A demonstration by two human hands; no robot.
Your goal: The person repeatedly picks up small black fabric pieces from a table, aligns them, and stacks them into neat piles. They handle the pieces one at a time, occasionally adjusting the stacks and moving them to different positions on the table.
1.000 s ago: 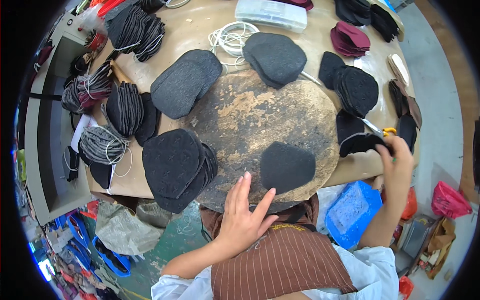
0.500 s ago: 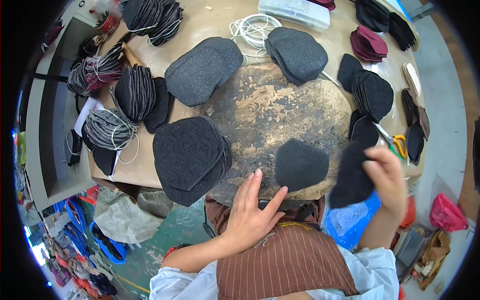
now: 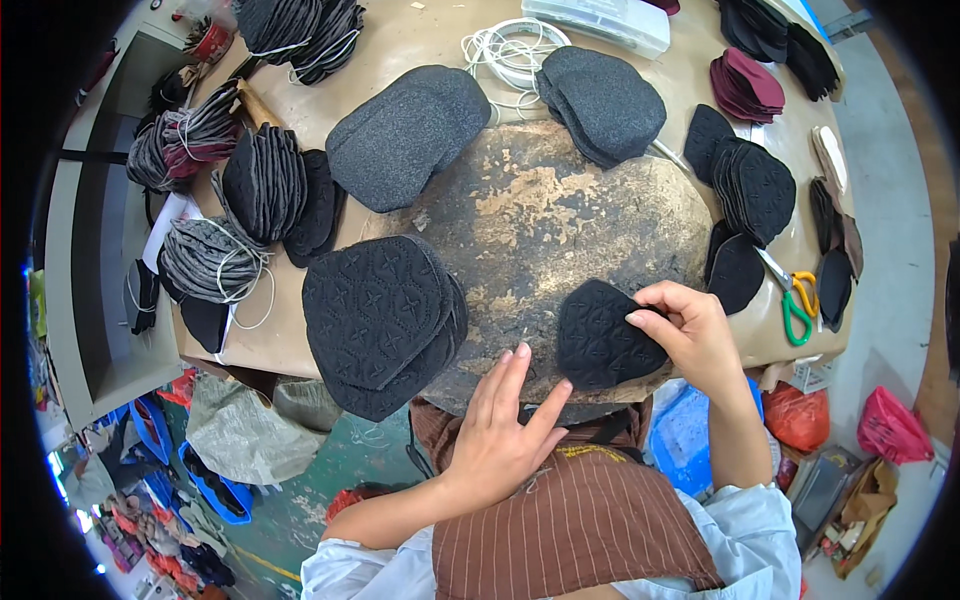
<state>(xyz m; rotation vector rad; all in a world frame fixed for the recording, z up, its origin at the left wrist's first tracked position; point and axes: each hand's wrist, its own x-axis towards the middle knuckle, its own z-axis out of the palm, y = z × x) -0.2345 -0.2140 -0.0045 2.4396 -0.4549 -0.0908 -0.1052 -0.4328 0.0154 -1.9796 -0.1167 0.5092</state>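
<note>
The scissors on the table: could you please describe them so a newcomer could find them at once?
Start at the round worn board in the table's middle and go to its right edge. Just beyond the right hand lie the scissors, the only thing there with bright green and yellow handles among dark fabric pieces.

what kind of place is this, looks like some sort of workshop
Most likely a small workshop for cut fabric parts. Stacks of dark quilted fabric pieces ring a worn round work pad, bundles tied with cord lie at the left, and scissors lie by the right hand.
</note>
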